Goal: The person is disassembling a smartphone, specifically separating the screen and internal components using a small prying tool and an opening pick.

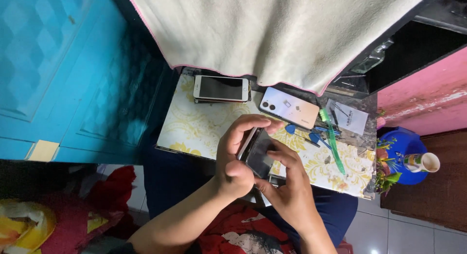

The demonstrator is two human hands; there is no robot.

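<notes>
My left hand (237,154) grips a dark smartphone (259,153) by its edge, fingers curled over the top. My right hand (287,183) supports the same phone from below, its fingers lying across the dark face. Both hands hold it just above the near edge of a small table with a yellow-and-white patterned cover (194,130). On the table behind lie a white-framed phone with a dark screen (221,88) on a stack, and a phone turned face down with a pale pinkish back (289,108).
Blue plastic picks (314,136), a green tool (333,139) and a white card (348,117) lie at the table's right. A cream towel (272,30) hangs over the far side. A blue vase with plants (401,154) stands right; a blue door (58,74) is left.
</notes>
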